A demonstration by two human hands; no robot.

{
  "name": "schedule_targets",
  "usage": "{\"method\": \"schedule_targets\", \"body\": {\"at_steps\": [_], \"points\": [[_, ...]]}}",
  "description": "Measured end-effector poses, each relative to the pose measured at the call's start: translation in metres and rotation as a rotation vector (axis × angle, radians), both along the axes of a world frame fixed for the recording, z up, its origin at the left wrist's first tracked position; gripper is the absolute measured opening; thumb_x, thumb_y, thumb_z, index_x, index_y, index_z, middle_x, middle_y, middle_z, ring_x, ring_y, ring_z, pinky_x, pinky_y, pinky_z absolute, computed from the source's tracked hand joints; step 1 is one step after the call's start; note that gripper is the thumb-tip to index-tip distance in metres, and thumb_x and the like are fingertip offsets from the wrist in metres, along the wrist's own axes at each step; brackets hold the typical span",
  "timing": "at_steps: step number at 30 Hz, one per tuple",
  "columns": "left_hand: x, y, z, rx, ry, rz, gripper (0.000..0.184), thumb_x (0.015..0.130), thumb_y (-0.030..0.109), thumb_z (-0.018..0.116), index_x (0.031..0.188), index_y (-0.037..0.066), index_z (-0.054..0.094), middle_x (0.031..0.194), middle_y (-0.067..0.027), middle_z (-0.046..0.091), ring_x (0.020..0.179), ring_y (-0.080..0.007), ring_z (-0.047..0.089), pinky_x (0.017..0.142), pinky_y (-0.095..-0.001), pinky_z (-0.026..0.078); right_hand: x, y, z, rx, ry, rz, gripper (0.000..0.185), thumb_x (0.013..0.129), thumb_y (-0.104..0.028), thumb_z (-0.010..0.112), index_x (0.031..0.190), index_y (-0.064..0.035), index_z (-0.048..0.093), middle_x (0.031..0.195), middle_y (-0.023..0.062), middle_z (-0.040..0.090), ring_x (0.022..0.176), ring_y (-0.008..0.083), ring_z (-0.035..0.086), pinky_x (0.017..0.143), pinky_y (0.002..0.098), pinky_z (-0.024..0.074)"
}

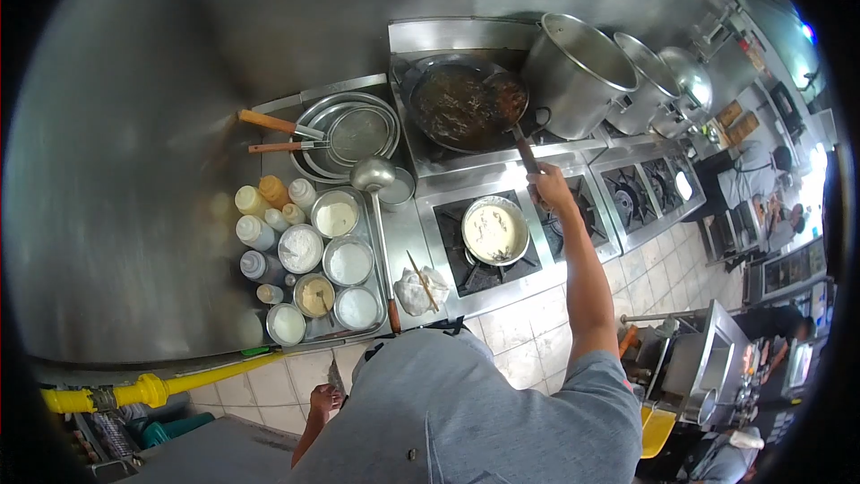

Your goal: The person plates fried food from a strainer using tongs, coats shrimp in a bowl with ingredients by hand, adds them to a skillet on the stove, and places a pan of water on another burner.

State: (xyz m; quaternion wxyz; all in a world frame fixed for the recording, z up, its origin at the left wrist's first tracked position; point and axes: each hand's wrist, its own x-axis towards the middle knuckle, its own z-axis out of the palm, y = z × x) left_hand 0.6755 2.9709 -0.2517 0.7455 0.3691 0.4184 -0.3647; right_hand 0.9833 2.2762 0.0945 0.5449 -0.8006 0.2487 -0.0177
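My right hand (549, 186) is wrapped round the brown handle of a round-headed cooking scoop (506, 100). Whether it is a ladle or a skimmer I cannot tell. Its head sits inside the right side of a dark wok (430, 134) that holds dark liquid with brown bits. Nearer my body, a metal pot (495, 231) of pale creamy liquid with dark bits stands on a burner. My left hand (324, 398) hangs low beside my body over the floor, fingers curled; what they hold, if anything, is unclear.
Left of the stove, a tray holds bowls of white powder (300, 248) and squeeze bottles (256, 233). A ladle (374, 176), strainers (358, 134) and a white cloth (417, 293) with a stick lie nearby. Tall stockpots (578, 81) stand right of the wok. Other people (748, 175) work farther right.
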Motion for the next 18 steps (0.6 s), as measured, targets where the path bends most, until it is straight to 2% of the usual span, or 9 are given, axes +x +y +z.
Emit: {"method": "schedule_targets", "body": {"at_steps": [2,3,5,6,9,10,12,15,18], "points": [[0.002,-0.007,0.001,0.395,-0.221,-0.34,0.019,0.095,0.013,0.056,0.112,0.005,0.052,0.086,-0.0103,0.061,0.067,-0.02,0.06,0.055,-0.0339,0.05,0.002,0.005,-0.008,0.049,0.026,0.055,0.016,0.087,-0.012,0.059,0.093,0.0022,0.058,0.062,0.0054,0.056,0.044,0.0129,0.051,0.037,0.0282,0.0344],[0.004,-0.001,-0.006,0.396,-0.222,-0.345,0.019,0.095,0.013,0.056,0.112,0.005,0.052,0.086,-0.0103,0.061,0.067,-0.02,0.06,0.055,-0.0339,0.05,-0.002,0.018,0.004,0.124,0.034,0.065,0.013,0.088,-0.013,0.059,0.086,-0.0007,0.056,0.064,0.0049,0.057,0.045,0.0117,0.051,0.037,0.0275,0.0329],[0.012,0.005,-0.014,0.032,-0.072,-0.058,0.016,0.096,0.012,0.054,0.11,0.005,0.052,0.084,-0.009,0.06,0.065,-0.0186,0.058,0.055,-0.0333,0.05,-0.002,0.033,0.009,0.187,0.037,0.069,0.012,0.088,-0.013,0.059,0.086,-0.0019,0.056,0.065,0.0045,0.057,0.045,0.0114,0.051,0.036,0.0273,0.0325],[0.013,0.006,-0.015,0.032,-0.073,-0.06,0.016,0.096,0.012,0.054,0.11,0.005,0.052,0.084,-0.009,0.06,0.065,-0.0186,0.058,0.055,-0.0333,0.05,-0.002,0.039,0.009,0.249,0.043,0.079,0.011,0.088,-0.013,0.059,0.085,-0.0031,0.055,0.065,0.0041,0.056,0.046,0.0111,0.051,0.036,0.0271,0.0322],[0.014,0.0,-0.009,0.095,-0.071,-0.094,0.012,0.095,0.011,0.053,0.106,0.006,0.052,0.083,-0.0071,0.058,0.065,-0.0175,0.057,0.055,-0.0333,0.05,0.002,0.055,0.0,0.367,0.035,0.061,0.008,0.09,-0.011,0.057,0.091,-0.0044,0.054,0.064,0.0033,0.054,0.043,0.0108,0.046,0.036,0.0254,0.0335],[0.011,-0.004,-0.004,0.333,-0.268,-0.358,0.012,0.095,0.01,0.053,0.107,0.006,0.052,0.083,-0.0071,0.059,0.065,-0.0173,0.058,0.056,-0.033,0.05,0.003,0.058,-0.004,0.441,0.017,0.054,0.008,0.09,-0.012,0.057,0.092,-0.0046,0.053,0.066,0.0032,0.055,0.044,0.0105,0.047,0.036,0.0251,0.0336],[0.01,-0.006,0.002,0.569,-0.464,-0.622,0.013,0.095,0.01,0.052,0.107,0.006,0.053,0.084,-0.0071,0.059,0.064,-0.0171,0.058,0.056,-0.0328,0.051,0.004,0.064,-0.004,0.458,0.018,0.093,0.008,0.091,-0.011,0.057,0.094,-0.0053,0.051,0.07,0.0034,0.055,0.047,0.0096,0.048,0.037,0.024,0.0346],[0.012,-0.009,0.016,0.463,-0.354,-0.565,0.016,0.096,0.013,0.052,0.11,0.006,0.053,0.084,-0.0079,0.06,0.064,-0.017,0.058,0.057,-0.0329,0.051,0.008,0.08,-0.004,0.537,-0.013,0.098,0.009,0.092,-0.011,0.056,0.096,-0.0057,0.049,0.07,0.0036,0.055,0.046,0.0087,0.048,0.037,0.0221,0.0357],[0.013,-0.024,0.043,0.565,-0.322,-0.601,0.019,0.096,0.014,0.052,0.113,0.006,0.054,0.085,-0.0085,0.061,0.064,-0.0168,0.058,0.058,-0.033,0.051,0.01,0.097,0.005,0.562,-0.043,0.095,0.009,0.093,-0.011,0.055,0.096,-0.0055,0.049,0.07,0.0035,0.055,0.046,0.0086,0.048,0.037,0.0219,0.0353]]}}
